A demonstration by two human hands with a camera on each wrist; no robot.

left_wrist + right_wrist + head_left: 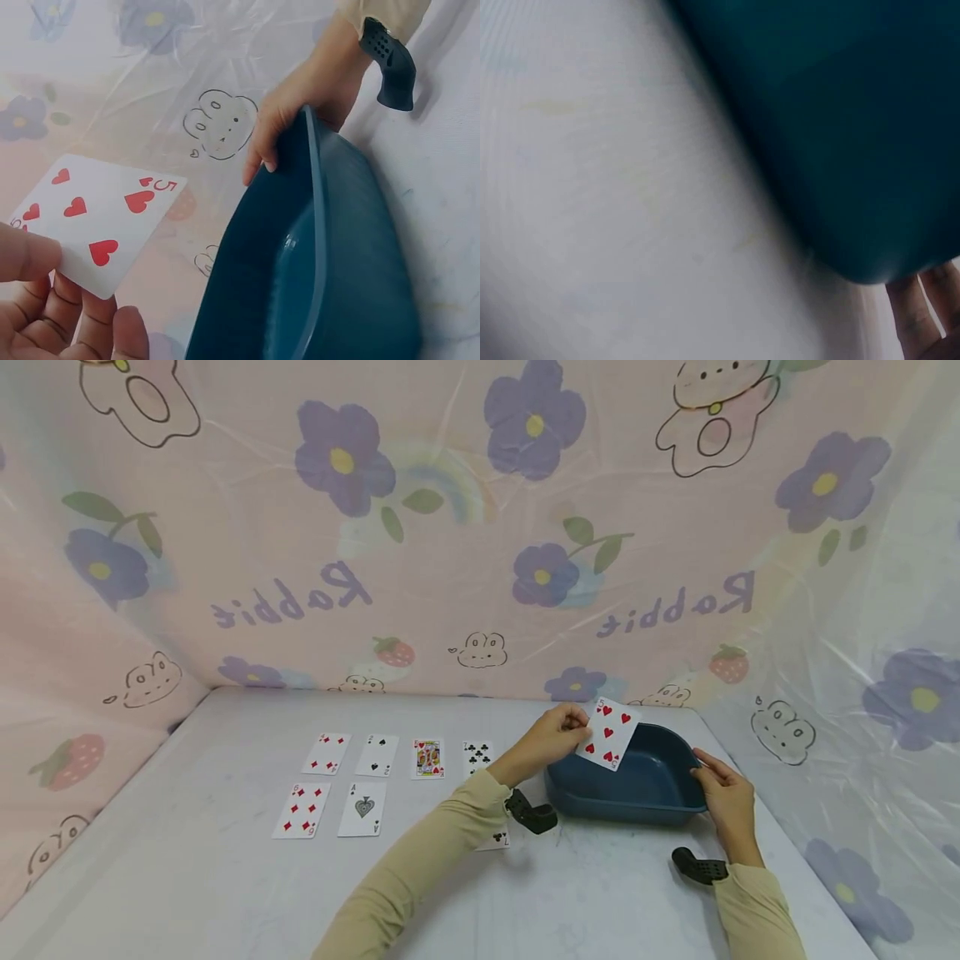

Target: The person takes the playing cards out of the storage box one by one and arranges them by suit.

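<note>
My left hand (546,742) pinches a five of hearts playing card (609,734) between thumb and fingers, face showing, above the left part of a dark blue plastic basin (626,814). The left wrist view shows the same card (97,217) held by one edge, with the thumb over its face. At the basin's right end, my right hand (729,802) grips the rim. Fingers (911,311) of that hand show against the basin's outer wall in the right wrist view.
Left of the basin lie a four of diamonds (326,753), two of spades (377,756), red king (428,759), seven of clubs (477,755), six of diamonds (302,811) and ace of spades (363,810). My left forearm partly hides another club card (495,841). Patterned sheets enclose the table.
</note>
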